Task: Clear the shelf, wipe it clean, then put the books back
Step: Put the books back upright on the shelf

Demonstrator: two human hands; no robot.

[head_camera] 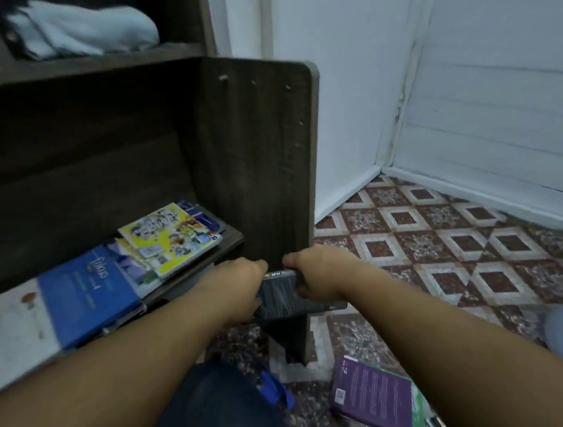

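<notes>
Nearest to me, below and right of my right forearm, a purple book (pixel 372 398) is lying flat on the tiled floor (pixel 443 234). Just ahead, my left hand (pixel 242 283) and right hand (pixel 315 274) are both gripping a dark grey book (pixel 290 300), one at each side, holding it level against the front of the side panel (pixel 262 164). Left of my left hand, a blue book (pixel 84 296), a white book (pixel 10 332) and a yellow comic (pixel 171 239) are lying flat on the shelf (pixel 231 240). Far above both hands, a pale cloth (pixel 84 30) is resting on the upper board.

I am judging this as moving books, not wiping. With books covering the shelf and the cloth lying idle, clearing seems likelier than returning, though I cannot tell for sure. If so, I am going to need a firm two-handed carry down and right to the floor beside the purple book.
</notes>
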